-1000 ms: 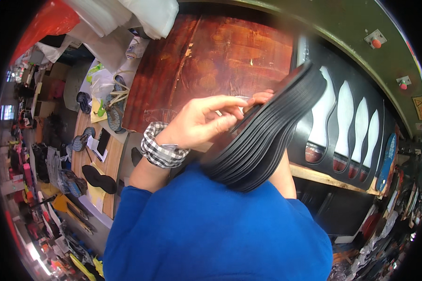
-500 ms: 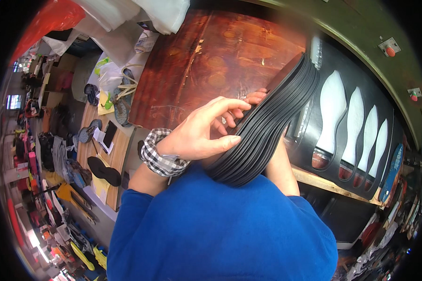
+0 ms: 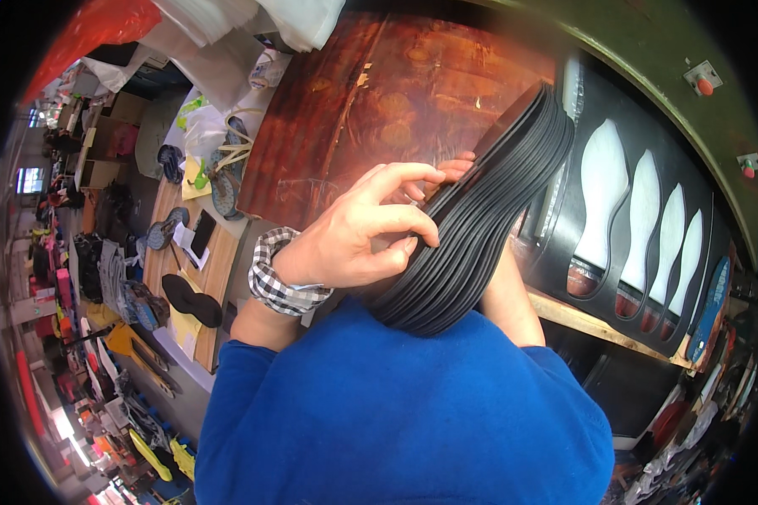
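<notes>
A thick stack of black shoe soles [image 3: 488,227] stands on edge, fanned in thin layers and slanting from my chest up to the right. My right forearm passes behind it, and the fingertips of my right hand [image 3: 457,166] curl round its far left side; the rest of that hand is hidden by the stack. My left hand [image 3: 358,227], with a black-and-white checked cuff at the wrist, is at the stack's left face. Its thumb and index finger are bent together on the edge of the leftmost sole, while the other fingers curl behind.
Beneath is a reddish-brown wooden tabletop [image 3: 404,93]. To the right lies a black board with several sole-shaped cutouts [image 3: 602,194] showing white. On the left, a side table [image 3: 164,269] carries sandals, a phone [image 3: 202,233] and a black sole [image 3: 191,300]. White plastic bags [image 3: 303,21] hang over the far left.
My left thumb and index finger have drawn together at the edge of the leftmost sole; before, they were spread apart. The stack leans slightly differently, its leftmost layers a little separated.
</notes>
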A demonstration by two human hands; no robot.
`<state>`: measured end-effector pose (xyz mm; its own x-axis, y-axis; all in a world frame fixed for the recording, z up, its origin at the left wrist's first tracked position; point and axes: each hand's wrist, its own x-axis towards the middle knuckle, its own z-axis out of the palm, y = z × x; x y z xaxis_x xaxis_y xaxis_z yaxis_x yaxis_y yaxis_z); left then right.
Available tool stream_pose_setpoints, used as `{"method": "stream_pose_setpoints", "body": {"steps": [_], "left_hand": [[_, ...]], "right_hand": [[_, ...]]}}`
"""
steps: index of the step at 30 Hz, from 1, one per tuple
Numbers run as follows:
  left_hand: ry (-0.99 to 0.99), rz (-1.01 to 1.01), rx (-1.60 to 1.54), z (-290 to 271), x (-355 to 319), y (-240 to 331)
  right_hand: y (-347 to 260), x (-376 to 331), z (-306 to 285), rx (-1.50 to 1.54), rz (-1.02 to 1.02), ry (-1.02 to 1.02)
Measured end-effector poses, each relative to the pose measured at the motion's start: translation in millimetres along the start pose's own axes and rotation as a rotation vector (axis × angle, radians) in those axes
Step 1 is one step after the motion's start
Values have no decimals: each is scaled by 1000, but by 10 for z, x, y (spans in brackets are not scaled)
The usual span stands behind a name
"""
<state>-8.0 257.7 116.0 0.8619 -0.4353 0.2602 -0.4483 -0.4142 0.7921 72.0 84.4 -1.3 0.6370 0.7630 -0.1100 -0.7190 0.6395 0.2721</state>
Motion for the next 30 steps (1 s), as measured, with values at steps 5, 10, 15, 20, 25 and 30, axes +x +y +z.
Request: {"method": "stream_pose_setpoints", "body": {"steps": [5, 10, 15, 20, 25, 30], "left_hand": [[27, -29, -82, 45, -39, 38], [36, -26, -32, 65, -49, 127], [39, -33, 29, 117, -21, 223], [47, 0, 112, 117, -4, 265], [65, 91, 148, 116, 0, 247], [74, 105, 159, 137, -8, 254]], "right_hand": [[52, -46, 50, 263, 47, 31], [69, -92, 67, 261, 19, 18], [60, -107, 52, 199, -1, 11], [72, -96, 56, 211, -17, 49], [74, -84, 79, 252, 3, 56], [37, -73, 62, 202, 57, -22]]}}
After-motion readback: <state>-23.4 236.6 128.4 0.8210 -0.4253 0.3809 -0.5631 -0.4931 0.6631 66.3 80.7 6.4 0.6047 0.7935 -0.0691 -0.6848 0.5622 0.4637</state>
